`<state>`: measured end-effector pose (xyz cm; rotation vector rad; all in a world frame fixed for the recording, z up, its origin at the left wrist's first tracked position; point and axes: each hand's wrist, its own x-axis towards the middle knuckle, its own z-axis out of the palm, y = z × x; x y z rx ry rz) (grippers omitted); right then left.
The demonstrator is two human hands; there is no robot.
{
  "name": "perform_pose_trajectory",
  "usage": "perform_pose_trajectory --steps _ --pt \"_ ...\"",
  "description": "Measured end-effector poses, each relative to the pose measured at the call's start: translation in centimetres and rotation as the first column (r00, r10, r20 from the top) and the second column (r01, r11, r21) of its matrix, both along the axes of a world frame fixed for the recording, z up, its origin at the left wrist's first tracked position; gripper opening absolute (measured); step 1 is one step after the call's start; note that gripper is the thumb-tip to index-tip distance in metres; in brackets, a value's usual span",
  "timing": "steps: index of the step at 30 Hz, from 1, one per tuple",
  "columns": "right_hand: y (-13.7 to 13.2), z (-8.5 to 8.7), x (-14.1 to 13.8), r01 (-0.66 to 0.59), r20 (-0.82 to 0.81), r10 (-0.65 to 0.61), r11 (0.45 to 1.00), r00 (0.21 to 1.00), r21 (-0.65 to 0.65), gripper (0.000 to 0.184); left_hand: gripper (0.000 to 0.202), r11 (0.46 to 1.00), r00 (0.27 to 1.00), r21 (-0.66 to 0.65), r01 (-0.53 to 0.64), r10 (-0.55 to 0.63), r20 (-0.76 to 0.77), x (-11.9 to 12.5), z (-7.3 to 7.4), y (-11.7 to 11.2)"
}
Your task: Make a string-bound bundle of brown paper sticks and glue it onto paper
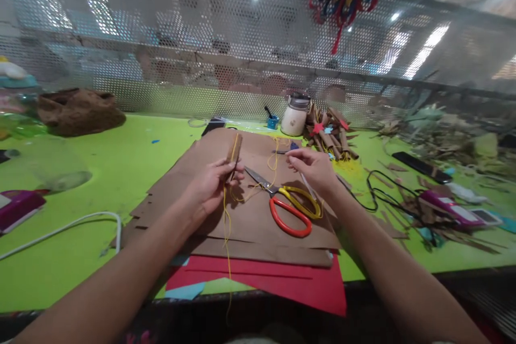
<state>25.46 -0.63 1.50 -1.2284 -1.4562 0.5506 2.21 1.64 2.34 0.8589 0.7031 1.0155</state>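
Note:
My left hand (212,183) is closed on a thin brown stick (234,153), held upright over the brown paper sheets (250,226). A yellow thread (227,215) hangs from the stick toward the table edge. My right hand (313,167) is pinched on the other end of the yellow thread, a little to the right and level with the left. Between and below the hands lie scissors (288,204) with red and yellow handles, flat on the brown paper.
Red paper (282,282) and a blue scrap lie under the brown sheets on the green table (113,172). A white jar (294,115), rolled brown sticks (332,137), a black cable (379,193), a white cable (72,226), pink devices and paper scraps surround them. A perforated metal screen stands behind.

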Motion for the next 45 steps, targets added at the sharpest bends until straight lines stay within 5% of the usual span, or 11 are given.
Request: perform_pose_trajectory --steps 5,9,11,17,22,28,32,34,39,42,45 --pt "-1.1 -0.3 -3.1 -0.336 0.029 0.339 0.939 0.94 -0.08 0.044 0.015 0.996 0.993 0.02 0.088 -0.089 0.072 1.0 1.2 -1.7" --pt "-3.1 -0.4 -6.9 -0.644 -0.021 0.656 0.735 0.755 -0.212 0.05 0.016 0.997 0.995 0.071 -0.009 0.002 0.099 0.6 3.3 -2.5" --pt "-4.7 0.4 -8.3 -0.676 -0.032 0.706 0.662 0.707 -0.323 0.04 0.017 0.988 0.99 0.118 -0.101 0.088 0.111 -0.4 4.7 -2.1" --pt "-9.1 3.9 -9.5 -0.587 0.375 0.657 0.753 0.654 -0.296 0.034 0.02 0.943 0.943 0.134 -0.304 0.278 0.183 -3.0 7.5 -0.1" --pt "-9.8 2.8 -9.6 -0.398 0.656 0.427 0.894 0.622 -0.205 0.018 0.019 0.958 0.949 0.085 -0.274 0.255 0.186 -3.0 6.6 1.0" --pt "-12.7 1.5 -10.2 -0.455 0.758 0.48 0.848 0.441 -0.273 0.023 0.017 0.959 0.956 0.055 -0.278 0.27 0.114 -3.0 3.5 2.9" --pt "-13.4 2.6 -9.9 -0.485 0.803 0.495 0.819 0.331 -0.305 0.013 0.014 0.961 0.962 0.07 -0.267 0.261 0.085 -3.1 1.7 3.3" --pt "-12.6 3.7 -9.5 -0.44 0.807 0.422 0.868 0.412 -0.23 0.012 0.011 0.967 0.97 0.097 -0.237 0.231 0.077 -2.9 1.1 2.9" --pt "-6.9 5.4 -8.0 -0.208 0.539 0.149 0.977 0.829 0.05 0.023 0.004 0.98 0.993 0.165 -0.115 0.113 0.018 -1.3 0.1 1.2" --pt "-3.0 4.4 -7.2 -0.05 0.272 0.057 0.998 0.961 -0.033 0.035 0.011 0.971 0.997 0.239 -0.014 0.031 -0.068 0.0 -0.4 0.2" --pt "-1.1 2.9 -7.3 -0.024 0.087 0.038 0.986 0.995 -0.162 0.047 0.021 0.953 0.983 0.295 0.073 -0.019 -0.183 1.1 -0.8 -0.7"
